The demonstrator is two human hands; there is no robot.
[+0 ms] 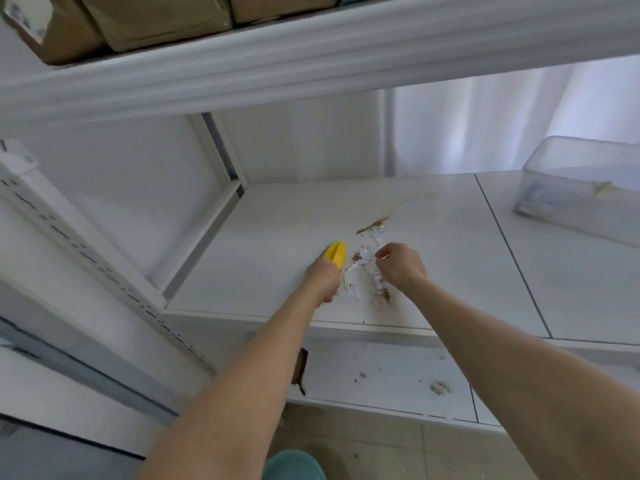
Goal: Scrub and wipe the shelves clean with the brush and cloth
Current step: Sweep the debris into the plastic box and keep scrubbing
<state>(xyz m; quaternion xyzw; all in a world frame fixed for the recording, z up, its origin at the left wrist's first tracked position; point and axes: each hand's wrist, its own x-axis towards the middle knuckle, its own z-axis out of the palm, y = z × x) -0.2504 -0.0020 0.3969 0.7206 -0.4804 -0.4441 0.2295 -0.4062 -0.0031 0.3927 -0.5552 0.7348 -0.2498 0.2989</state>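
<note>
Brush (336,252) sits gripped in left hand (322,277); right hand (400,263) curled, empty.

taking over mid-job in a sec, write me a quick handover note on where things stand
Left hand: grips the yellow brush, set on the middle shelf.
Right hand: fingers curled, nothing visible in it, just right of the mess.
White and brown debris lies between the hands; more specks on the lower shelf.
Done: nothing clearly finished.
Left: scrub both shelves, then wipe. No cloth is in view, so find it.
</note>
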